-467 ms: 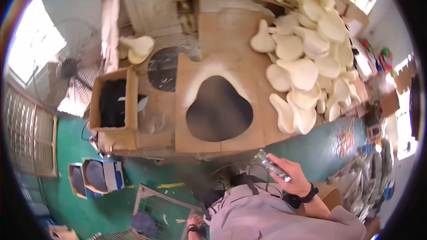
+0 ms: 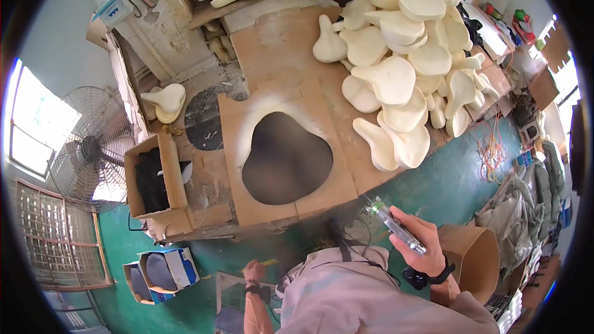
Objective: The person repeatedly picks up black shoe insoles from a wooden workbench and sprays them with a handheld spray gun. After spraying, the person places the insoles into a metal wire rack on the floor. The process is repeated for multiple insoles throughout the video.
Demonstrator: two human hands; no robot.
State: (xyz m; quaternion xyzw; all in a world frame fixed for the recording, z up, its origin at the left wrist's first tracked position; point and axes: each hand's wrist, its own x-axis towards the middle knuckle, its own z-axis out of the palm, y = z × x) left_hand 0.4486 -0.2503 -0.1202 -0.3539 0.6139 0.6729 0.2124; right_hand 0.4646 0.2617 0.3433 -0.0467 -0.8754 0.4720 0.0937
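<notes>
While right hand [image 2: 424, 242] points left-forward, fingers grasp silver tool [image 2: 400, 229] | left hand [image 2: 253, 271] low, fingers unclear

The head view rolls: the table [image 2: 272, 55] now sits at a slant, its right end swung toward the far side. The fan [image 2: 91, 148] at the left, previously faint, shows clearly — a white-and-blue wall box [image 2: 114, 11] enters view at the far left. The left hand [image 2: 252, 272] extends farther from the body, exposing its forearm. The right hand [image 2: 430, 244] and metallic handheld tool [image 2: 401, 231] shift right — more of the cardboard box [image 2: 473, 253] beside the right forearm is exposed.
</notes>
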